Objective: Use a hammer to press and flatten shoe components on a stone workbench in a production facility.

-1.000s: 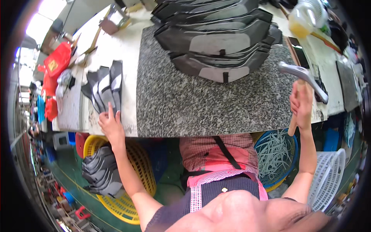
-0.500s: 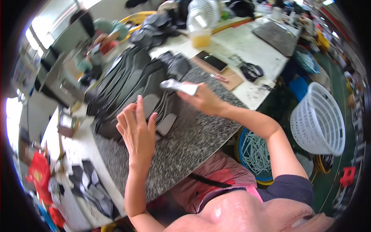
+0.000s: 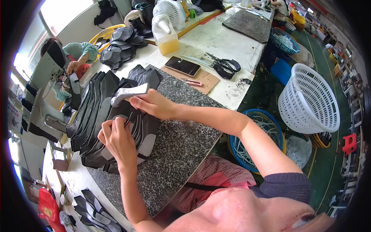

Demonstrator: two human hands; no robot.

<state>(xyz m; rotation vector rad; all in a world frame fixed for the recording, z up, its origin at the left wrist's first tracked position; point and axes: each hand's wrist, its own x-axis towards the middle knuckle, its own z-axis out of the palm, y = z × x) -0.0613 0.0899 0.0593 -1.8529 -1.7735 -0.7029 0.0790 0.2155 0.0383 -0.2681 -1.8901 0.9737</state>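
Overlapping rows of dark grey cut pieces, which look like shoe uppers (image 3: 92, 118), lie fanned out on a speckled stone slab (image 3: 181, 154). My left hand (image 3: 119, 141) has its fingers curled and pinched at the edge of one piece near the front of the rows. Just beyond it, my right hand (image 3: 156, 105) grips a silver metal hammer (image 3: 129, 92); its rounded end points left over the pieces. The hammer's handle is mostly hidden by my fingers. Lighter grey linings show along the rows' right side.
Beyond the slab are a phone (image 3: 183, 66), black scissors (image 3: 225, 67), a small pink cutter (image 3: 192, 82) and a jug of yellow liquid (image 3: 167, 40). A white basket (image 3: 308, 101) and a blue basket of strips (image 3: 258, 141) stand at right. A co-worker's hand (image 3: 73, 66) works at far left.
My left hand's fingers have gone from stretched out to curled on a piece. My right hand has brought the hammer left, close beside it. The whole view has shifted.
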